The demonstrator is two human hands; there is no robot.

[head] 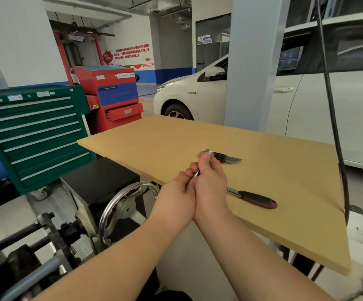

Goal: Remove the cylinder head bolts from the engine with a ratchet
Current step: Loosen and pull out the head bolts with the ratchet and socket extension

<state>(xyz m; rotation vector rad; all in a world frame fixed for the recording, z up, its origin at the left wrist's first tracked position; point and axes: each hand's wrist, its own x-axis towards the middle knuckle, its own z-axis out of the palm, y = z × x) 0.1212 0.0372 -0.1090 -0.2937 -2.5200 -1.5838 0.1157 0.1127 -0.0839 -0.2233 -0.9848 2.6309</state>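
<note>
Over a tan fibreboard table [263,170], the person's right hand [211,183] is clenched around a shiny steel socket [209,153] on a slim metal extension, its long axis pointing up and away. The left hand [176,192], pressed against the right, pinches the extension's lower end. The ratchet [256,198], chrome-shanked with a black-and-red rubbery handle, lies flat on the table just right of the right hand, which is nearer; the engine sits low to the left, mostly out of view.
</note>
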